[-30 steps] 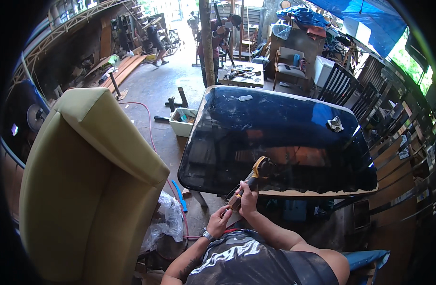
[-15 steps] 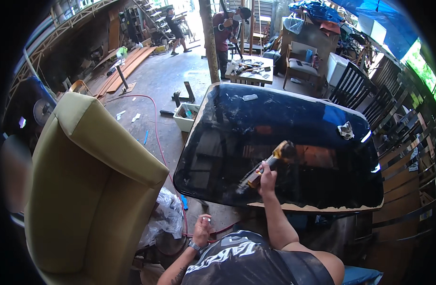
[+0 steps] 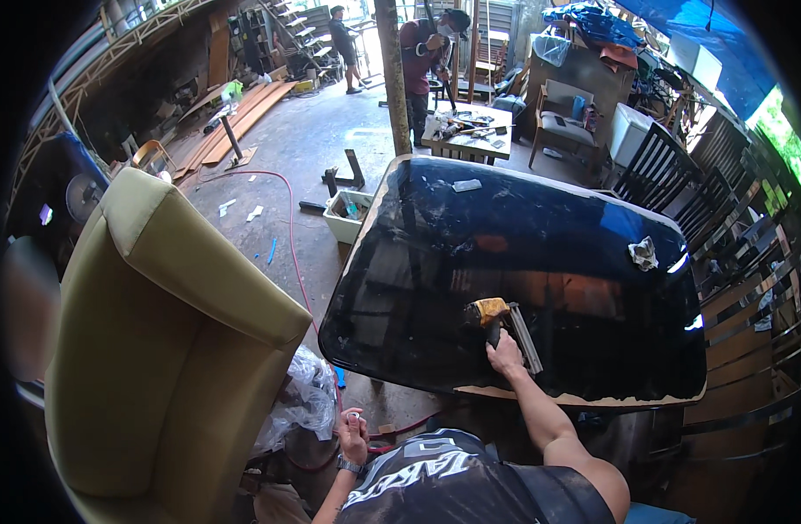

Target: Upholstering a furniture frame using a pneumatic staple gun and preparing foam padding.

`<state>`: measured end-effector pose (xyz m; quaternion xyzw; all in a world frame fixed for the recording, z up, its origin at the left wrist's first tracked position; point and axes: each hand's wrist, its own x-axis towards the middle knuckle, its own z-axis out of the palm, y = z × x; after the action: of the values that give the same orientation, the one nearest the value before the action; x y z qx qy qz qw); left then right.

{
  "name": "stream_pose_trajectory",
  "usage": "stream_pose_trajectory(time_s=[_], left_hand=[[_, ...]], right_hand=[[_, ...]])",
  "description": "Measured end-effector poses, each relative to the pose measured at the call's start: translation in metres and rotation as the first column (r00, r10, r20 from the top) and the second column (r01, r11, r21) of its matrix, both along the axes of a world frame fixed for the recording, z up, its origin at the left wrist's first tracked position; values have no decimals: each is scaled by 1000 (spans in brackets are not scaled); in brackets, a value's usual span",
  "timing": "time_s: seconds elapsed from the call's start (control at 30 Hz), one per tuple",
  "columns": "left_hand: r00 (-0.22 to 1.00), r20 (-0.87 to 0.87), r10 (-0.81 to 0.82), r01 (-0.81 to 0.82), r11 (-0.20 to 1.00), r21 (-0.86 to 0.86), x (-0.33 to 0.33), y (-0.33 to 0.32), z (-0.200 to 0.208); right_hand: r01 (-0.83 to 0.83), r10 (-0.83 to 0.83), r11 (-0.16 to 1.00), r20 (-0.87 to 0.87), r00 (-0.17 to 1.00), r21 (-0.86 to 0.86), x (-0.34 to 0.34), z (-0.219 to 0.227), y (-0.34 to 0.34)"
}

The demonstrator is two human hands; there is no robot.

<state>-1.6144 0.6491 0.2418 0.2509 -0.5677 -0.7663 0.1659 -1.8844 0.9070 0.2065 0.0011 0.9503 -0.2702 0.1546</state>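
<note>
1. Head view: the right hand (image 3: 505, 353) grips a yellow and black nail gun (image 3: 491, 312) by its handle, fingers wrapped round it. The nail gun is over the black table (image 3: 400, 306), nearer the near edge than the far edge; whether it touches the top I cannot tell.
2. The left hand (image 3: 354, 438) is off the table, below its near left corner. Its fingers are curled in around a small pale thing (image 3: 355, 416), too small to make out.
3. The table's top is dark and glossy, with a pale strip running along the left edge and another along the near edge. A small clear packet (image 3: 467, 186) lies near the far left corner, and a crumpled rag (image 3: 644, 253) lies close to the right edge.
4. A white bin (image 3: 341, 225) with odds and ends in it stands just beside the table's left edge.
5. An olive sofa (image 3: 191, 279) fills the left side. Clear plastic wrap (image 3: 309, 397) lies on the floor between it and the table, and a red hose (image 3: 291, 236) runs past.
6. Beyond the table's far left corner, a masked person in a maroon shirt (image 3: 418, 65) stands beside a small white table (image 3: 483, 144) carrying tools.
</note>
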Motion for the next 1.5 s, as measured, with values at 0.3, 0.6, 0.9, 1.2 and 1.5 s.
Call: stream_pose_trajectory(time_s=[0.3, 0.6, 0.9, 1.2, 1.5], left_hand=[[997, 48, -63, 66, 995, -75, 2, 3, -14], [990, 83, -114, 120, 990, -76, 16, 10, -24], [993, 66, -101, 102, 995, -3, 20, 14, -13], [958, 79, -276, 283, 955, -86, 33, -13, -19], [763, 400, -509, 646, 634, -425, 92, -125, -24]], right_hand=[[-89, 105, 989, -140, 985, 115, 1, -21, 10], [-102, 124, 981, -129, 984, 162, -2, -38, 13], [-114, 153, 968, -171, 973, 222, -5, -41, 14], [95, -14, 990, -609, 793, 101, 49, 6, -7], [66, -116, 992, -586, 802, -106, 238, -27, -69]])
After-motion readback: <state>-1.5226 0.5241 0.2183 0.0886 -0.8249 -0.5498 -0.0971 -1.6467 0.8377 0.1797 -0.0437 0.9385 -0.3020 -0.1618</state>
